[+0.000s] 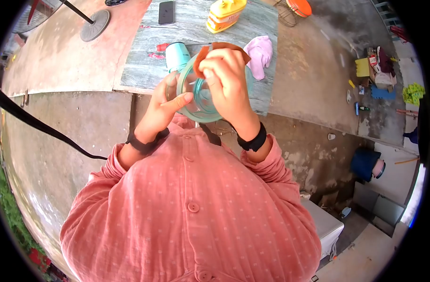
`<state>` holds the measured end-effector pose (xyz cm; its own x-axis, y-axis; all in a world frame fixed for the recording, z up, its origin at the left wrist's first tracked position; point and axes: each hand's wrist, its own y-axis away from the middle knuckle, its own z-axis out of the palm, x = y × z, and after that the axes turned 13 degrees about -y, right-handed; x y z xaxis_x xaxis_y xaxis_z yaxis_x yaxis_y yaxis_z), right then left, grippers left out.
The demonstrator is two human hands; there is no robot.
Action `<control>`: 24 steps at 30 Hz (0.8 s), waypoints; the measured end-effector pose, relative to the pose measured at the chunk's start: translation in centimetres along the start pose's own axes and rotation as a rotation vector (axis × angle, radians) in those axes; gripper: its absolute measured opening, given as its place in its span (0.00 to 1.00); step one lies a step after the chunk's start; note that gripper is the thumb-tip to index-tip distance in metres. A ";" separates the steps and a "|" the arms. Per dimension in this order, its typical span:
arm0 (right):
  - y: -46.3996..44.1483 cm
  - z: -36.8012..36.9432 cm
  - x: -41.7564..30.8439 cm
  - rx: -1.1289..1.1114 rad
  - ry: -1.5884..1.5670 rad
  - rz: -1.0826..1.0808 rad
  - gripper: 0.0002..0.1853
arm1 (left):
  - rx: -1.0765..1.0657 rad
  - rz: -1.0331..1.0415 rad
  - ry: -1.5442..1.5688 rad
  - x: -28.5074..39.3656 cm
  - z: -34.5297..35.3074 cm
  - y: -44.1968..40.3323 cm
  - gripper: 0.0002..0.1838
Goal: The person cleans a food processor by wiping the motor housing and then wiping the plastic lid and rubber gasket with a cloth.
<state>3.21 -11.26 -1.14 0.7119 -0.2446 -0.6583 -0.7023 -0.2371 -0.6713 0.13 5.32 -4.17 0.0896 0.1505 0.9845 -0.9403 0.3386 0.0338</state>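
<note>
Currently on the desk [144, 75]: phone [166, 12] far left, yellow jug [224, 18] far, turquoise cup [178, 55] left, pink cloth [259, 54] right.
Clear jar [189, 113]: held at the near edge, partly behind the right hand [228, 89]; contents unclear.
Left fingers [182, 100]: grasping its rim.
Right fingers [220, 60]: clenched on brown cloth [232, 48].

Bright daylight, strong fisheye bending, black corners, glare on lower-left floor [43, 207]

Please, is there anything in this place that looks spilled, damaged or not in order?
On the table, no spill or damage stands out. The pale pink cloth lies crumpled near the table's right edge. The floor to the right has pale, uneven blotches, perhaps worn surface.
</note>
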 end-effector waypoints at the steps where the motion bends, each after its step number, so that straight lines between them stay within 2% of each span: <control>1: 0.1 -0.2 0.3 0.033 0.022 0.008 0.01 | 0.016 0.009 0.017 0.4 0.2 0.1 0.22; 3: 0.5 -0.4 0.6 0.068 0.047 0.010 0.01 | 0.013 0.035 0.094 0.9 0.7 0.2 0.22; 5: 1.5 -0.5 0.3 0.197 0.018 0.147 0.03 | 0.010 0.037 0.144 0.7 0.9 0.3 0.23; 6: 1.9 -0.6 0.1 0.193 0.018 0.147 0.03 | 0.012 0.035 0.194 0.6 1.0 0.5 0.23; 9: 3.0 -0.7 0.3 0.332 0.117 0.184 0.05 | 0.069 0.039 0.218 1.5 1.6 0.9 0.25; 12: 4.1 -0.7 0.9 0.450 0.033 0.261 0.06 | 0.100 0.088 0.211 1.7 1.1 0.2 0.27; 14: 3.6 -0.4 0.1 0.442 -0.012 0.232 0.06 | -0.014 0.084 0.152 1.6 0.5 -0.3 0.28; 16: 2.6 -0.4 -1.0 0.441 -0.054 0.202 0.06 | -0.037 0.111 0.113 1.8 0.7 0.1 0.28; 18: 1.7 -0.4 -2.2 0.243 -0.079 0.149 0.06 | -0.102 0.057 0.003 1.8 0.3 0.4 0.27; 19: 1.6 0.1 -2.3 0.128 -0.085 0.055 0.06 | -0.109 0.053 0.005 1.0 0.1 0.5 0.27; 20: 1.4 0.8 -2.4 0.009 -0.094 -0.041 0.06 | -0.061 0.069 0.004 -0.4 -0.2 0.8 0.26; 21: 1.3 1.7 -2.8 -0.008 -0.105 -0.119 0.08 | -0.013 0.088 0.001 -0.5 0.0 0.8 0.26; 24: 0.7 1.7 -2.3 0.029 -0.063 -0.165 0.08 | 0.034 0.055 -0.017 0.8 0.2 1.2 0.25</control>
<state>1.04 -9.26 -0.66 0.8171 -0.1446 -0.5580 -0.5760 -0.2415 -0.7809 -1.03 5.65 -3.28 0.0325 0.1518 0.9879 -0.9544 0.2982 -0.0144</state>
